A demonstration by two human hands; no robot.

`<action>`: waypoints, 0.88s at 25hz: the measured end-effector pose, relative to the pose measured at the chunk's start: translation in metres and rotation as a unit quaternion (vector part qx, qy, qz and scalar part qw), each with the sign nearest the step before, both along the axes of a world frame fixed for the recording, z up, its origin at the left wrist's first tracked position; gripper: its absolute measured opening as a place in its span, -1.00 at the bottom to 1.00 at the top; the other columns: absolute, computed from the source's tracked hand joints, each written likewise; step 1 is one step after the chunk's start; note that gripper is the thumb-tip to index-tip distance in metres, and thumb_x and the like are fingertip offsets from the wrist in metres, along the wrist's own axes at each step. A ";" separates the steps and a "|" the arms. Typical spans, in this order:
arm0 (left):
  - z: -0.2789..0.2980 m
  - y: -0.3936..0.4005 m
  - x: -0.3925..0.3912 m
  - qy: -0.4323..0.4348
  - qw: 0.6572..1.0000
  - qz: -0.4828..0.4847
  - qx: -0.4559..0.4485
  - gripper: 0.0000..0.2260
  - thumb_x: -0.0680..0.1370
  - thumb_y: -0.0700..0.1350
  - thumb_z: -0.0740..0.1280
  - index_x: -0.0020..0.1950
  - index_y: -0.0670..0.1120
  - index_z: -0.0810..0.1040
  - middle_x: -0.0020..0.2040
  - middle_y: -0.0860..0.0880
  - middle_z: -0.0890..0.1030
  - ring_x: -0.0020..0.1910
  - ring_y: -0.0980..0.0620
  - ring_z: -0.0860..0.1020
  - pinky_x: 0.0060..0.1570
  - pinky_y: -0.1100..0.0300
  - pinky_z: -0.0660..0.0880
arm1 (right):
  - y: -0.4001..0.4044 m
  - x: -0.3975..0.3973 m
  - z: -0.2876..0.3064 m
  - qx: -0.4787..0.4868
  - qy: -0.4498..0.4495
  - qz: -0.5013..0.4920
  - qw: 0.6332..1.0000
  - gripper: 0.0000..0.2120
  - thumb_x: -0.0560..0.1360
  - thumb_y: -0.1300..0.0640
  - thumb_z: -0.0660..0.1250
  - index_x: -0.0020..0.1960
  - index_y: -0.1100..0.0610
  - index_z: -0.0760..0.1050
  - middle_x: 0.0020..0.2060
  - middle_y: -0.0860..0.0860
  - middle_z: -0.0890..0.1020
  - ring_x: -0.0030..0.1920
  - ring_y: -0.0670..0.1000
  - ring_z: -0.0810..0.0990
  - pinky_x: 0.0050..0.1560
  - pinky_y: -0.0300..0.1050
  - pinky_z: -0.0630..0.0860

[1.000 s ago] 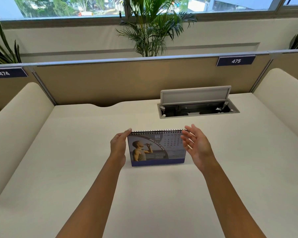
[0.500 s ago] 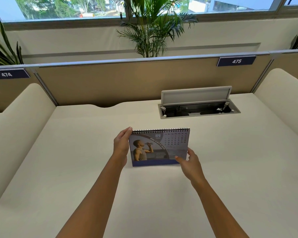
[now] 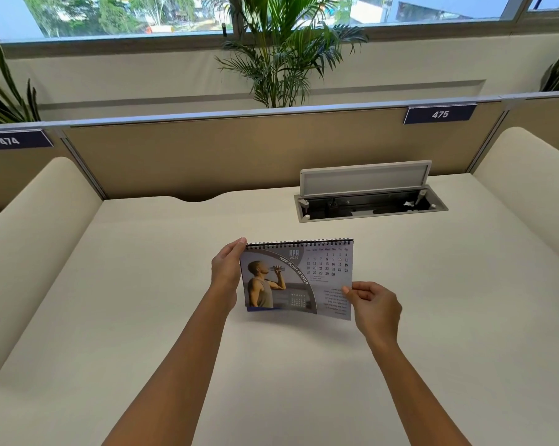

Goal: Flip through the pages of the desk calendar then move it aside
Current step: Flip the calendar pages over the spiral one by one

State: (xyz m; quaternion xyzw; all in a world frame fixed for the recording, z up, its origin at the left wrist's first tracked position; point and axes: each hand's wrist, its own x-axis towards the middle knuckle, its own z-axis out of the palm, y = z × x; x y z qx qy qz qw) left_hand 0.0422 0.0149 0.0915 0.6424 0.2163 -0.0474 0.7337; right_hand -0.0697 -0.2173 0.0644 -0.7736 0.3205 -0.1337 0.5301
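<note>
A spiral-bound desk calendar (image 3: pixel 299 278) stands in the middle of the cream desk (image 3: pixel 143 317), its front page showing a person drinking water and an April date grid. My left hand (image 3: pixel 226 272) grips its left edge, thumb near the spiral binding. My right hand (image 3: pixel 373 305) pinches the lower right corner of the front page between thumb and fingers, and that corner is lifted away from the base, so the page bows outward. The blue base shows only at the lower left.
An open cable box (image 3: pixel 368 201) with its lid raised is sunk into the desk behind the calendar, right of centre. A tan partition (image 3: pixel 207 156) closes the back, with cushioned dividers (image 3: pixel 36 239) at both sides. Potted palms stand beyond it.
My right hand dropped from beside the calendar's top right to its lower right corner, pinched the front page and lifted it up and outward. My left hand stayed on the left edge.
</note>
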 end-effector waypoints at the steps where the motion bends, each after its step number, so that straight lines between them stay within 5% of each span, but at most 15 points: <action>1: 0.000 0.000 0.000 0.000 1.000 0.000 -0.001 -0.87 0.60 0.06 0.34 0.06 0.04 0.59 -0.11 0.04 0.64 -0.14 0.13 0.55 -0.63 0.49 0.40 | 0.001 -0.001 0.000 -0.003 -0.001 0.005 1.000 -0.89 0.42 0.10 0.53 -0.11 0.07 0.63 -0.23 0.01 0.72 -0.18 -0.02 0.68 -0.28 -0.29 0.46; 5: 0.000 0.001 0.000 -0.009 1.000 -0.002 -0.002 -0.83 0.60 0.04 0.34 0.12 0.01 0.59 -0.07 0.03 0.64 -0.12 0.12 0.55 -0.55 0.46 0.46 | 0.002 -0.002 0.005 -0.031 0.004 0.024 0.999 -0.92 0.46 0.08 0.49 -0.12 0.05 0.60 -0.25 -0.03 0.72 -0.17 0.00 0.68 -0.27 -0.20 0.50; 9: 0.000 0.004 0.003 -0.032 0.999 -0.017 0.006 -0.74 0.60 -0.01 0.36 0.25 -0.02 0.64 0.07 0.06 0.62 0.13 0.03 0.50 0.07 0.12 0.53 | -0.002 -0.007 0.013 -0.032 -0.023 0.016 0.999 -0.89 0.42 0.03 0.52 -0.18 0.02 0.62 -0.24 -0.09 0.69 -0.16 -0.06 0.67 -0.14 -0.11 0.58; 13: 0.002 0.008 0.005 -0.029 0.999 -0.027 0.019 -0.75 0.57 -0.01 0.40 0.20 -0.05 0.67 -0.05 0.16 0.61 0.03 0.06 0.48 -0.08 0.20 0.41 | -0.009 -0.009 0.019 0.020 -0.006 0.022 1.000 -0.82 0.37 -0.06 0.55 -0.25 0.03 0.64 -0.28 -0.09 0.70 -0.19 -0.04 0.68 -0.18 -0.10 0.57; 17: 0.001 0.011 0.006 -0.009 0.999 -0.043 0.018 -0.75 0.55 0.01 0.42 0.16 -0.07 0.67 -0.02 0.08 0.62 0.01 0.08 0.45 0.06 0.08 0.34 | -0.014 -0.006 0.028 0.155 0.010 0.078 0.985 -0.87 0.47 0.10 0.47 -0.13 0.16 0.69 -0.18 0.09 0.74 -0.06 0.13 0.71 0.03 0.08 0.64; 22: 0.002 0.020 0.007 -0.018 0.997 -0.077 -0.003 -0.82 0.57 0.01 0.40 0.08 -0.04 0.69 0.07 0.07 0.64 0.14 0.06 0.46 0.14 0.05 0.23 | -0.019 0.000 0.058 0.282 0.004 0.106 0.953 -0.83 0.52 0.10 0.40 -0.05 0.20 0.67 -0.30 0.00 0.74 -0.30 -0.10 0.70 -0.38 -0.30 0.56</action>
